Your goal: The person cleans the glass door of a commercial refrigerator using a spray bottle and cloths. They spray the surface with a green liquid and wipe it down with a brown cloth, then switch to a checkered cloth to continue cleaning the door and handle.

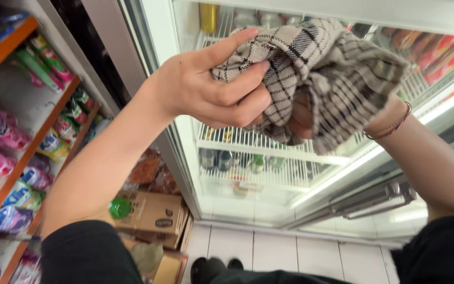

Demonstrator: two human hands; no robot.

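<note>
Head view: you are bunching a checked cloth (316, 68) in both hands in front of a glass-door cooler (248, 173). Your left hand (211, 87) is gripping the cloth's near edge, fingers curled tight into it. Your right hand (306, 118) is lying mostly under the folds, clutching it from beneath. Shelves (22, 152) of bright packets are running along your left.
</note>
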